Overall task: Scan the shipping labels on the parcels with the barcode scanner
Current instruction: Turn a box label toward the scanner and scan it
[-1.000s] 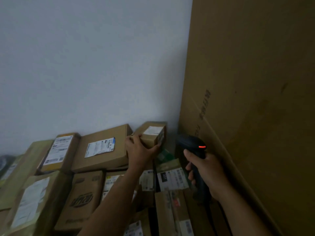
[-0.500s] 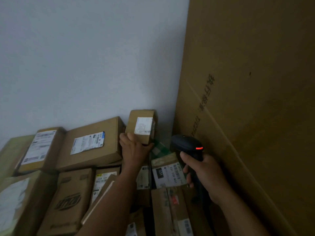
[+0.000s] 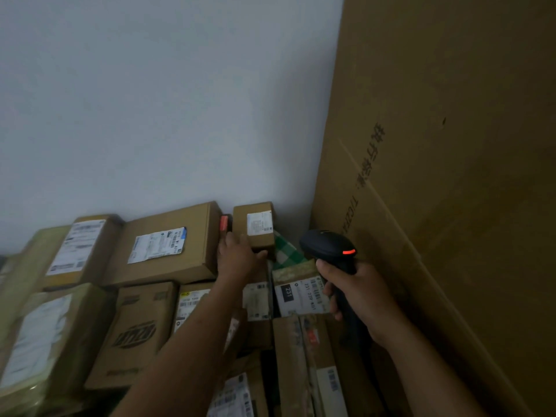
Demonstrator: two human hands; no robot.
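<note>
brown cardboard parcel (image 3: 258, 242), small and upright against the white wall (image 3: 150, 115), white shipping label (image 3: 259, 224) facing out. held at its lower left corner by the left hand (image 3: 237, 261): thumb (image 3: 261, 253) hooked under the bottom edge, fingers (image 3: 226, 240) raised along the left side. just left of those fingertips, a red-orange glow (image 3: 224, 226) on something dark, too blurred to name. right of the thumb, a green-and-white checked package (image 3: 285, 251). black pistol-shaped barcode scanner (image 3: 326, 245) gripped by the right hand (image 3: 361, 296), fingers (image 3: 328, 291) curled tight round the handle, orange lamp (image 3: 349, 252) lit just above them. under those fingers, a white-labelled parcel marked 231 (image 3: 298, 296). behind the knuckles, a tall brown cardboard sheet (image 3: 436, 176).
</note>
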